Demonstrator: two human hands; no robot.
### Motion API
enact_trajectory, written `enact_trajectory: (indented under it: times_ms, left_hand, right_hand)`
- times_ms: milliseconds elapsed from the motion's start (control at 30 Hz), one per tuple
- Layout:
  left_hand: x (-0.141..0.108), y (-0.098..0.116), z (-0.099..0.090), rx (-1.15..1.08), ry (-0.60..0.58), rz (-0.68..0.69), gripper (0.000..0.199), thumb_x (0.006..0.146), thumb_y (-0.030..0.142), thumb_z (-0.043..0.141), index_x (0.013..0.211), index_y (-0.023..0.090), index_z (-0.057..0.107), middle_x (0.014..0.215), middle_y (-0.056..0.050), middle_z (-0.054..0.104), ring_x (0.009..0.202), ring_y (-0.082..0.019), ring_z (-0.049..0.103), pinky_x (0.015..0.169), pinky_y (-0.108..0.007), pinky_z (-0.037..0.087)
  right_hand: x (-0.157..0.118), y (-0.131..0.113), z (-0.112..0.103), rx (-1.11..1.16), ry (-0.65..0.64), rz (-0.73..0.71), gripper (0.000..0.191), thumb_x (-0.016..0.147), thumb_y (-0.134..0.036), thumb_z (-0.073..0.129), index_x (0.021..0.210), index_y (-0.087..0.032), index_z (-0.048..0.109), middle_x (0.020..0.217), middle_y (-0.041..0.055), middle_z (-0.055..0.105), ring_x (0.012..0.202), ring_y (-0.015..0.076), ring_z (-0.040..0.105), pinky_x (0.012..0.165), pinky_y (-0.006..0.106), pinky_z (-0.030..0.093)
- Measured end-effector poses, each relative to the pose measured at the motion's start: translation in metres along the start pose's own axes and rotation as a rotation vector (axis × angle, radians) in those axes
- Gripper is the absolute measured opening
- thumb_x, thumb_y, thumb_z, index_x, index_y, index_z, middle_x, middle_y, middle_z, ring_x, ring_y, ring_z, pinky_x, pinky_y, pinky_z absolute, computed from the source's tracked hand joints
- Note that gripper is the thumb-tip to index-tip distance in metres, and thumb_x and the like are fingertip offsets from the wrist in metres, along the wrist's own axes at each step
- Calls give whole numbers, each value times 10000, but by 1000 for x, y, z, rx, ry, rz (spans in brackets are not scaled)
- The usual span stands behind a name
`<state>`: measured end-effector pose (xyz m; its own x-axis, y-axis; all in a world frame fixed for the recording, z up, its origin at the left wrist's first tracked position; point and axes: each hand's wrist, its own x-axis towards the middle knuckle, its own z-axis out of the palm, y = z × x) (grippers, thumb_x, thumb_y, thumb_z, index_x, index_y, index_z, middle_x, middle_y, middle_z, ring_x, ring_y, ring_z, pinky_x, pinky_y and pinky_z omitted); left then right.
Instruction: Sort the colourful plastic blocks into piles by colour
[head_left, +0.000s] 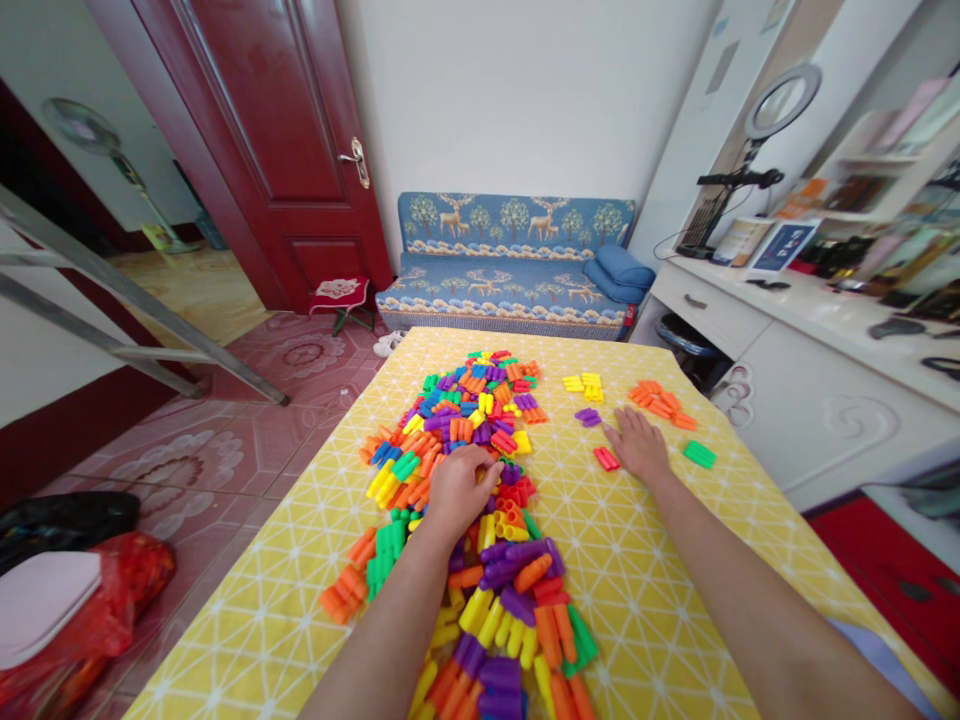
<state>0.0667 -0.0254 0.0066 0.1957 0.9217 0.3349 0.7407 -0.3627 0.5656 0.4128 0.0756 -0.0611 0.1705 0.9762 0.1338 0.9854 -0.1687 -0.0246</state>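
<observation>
A long heap of colourful plastic toy building pieces (517, 575), ribbed like joined tubes, stretches over the table. My left hand (459, 488) is at the middle of the heap, its fingers curled in with the thumb against them; whatever it may hold is hidden. Over to the right, my right hand (639, 446) rests low over the cloth with its fingers apart and nothing visible in them. Just beside its fingertips and thumb lie a purple piece (589, 417) and a red piece (606, 459). Orange pieces (661, 402) lie beyond that hand, and a green piece (699, 454) is to its right.
Yellow pieces (583, 386) form a small group near the table's far side. The patterned yellow tablecloth (285, 590) covers the table. Behind it stands a blue sofa (510, 275). A white cabinet (810, 370) is at the right, and a metal ladder (142, 300) leans at the left.
</observation>
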Motion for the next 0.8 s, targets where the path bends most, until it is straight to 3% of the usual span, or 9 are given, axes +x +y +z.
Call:
enact_trajectory:
  times_ms: [800]
  left_hand:
    - [0,1,0,9,-5,-4,201,868,298,561,716,184,627,767,-28,659,759,-165,597,683,-261,412]
  right_hand:
    - [1,1,1,-7,1,7,634,956,-502,178,1462,-151,330,1548,92,266,1416,250,240,1117,459,236]
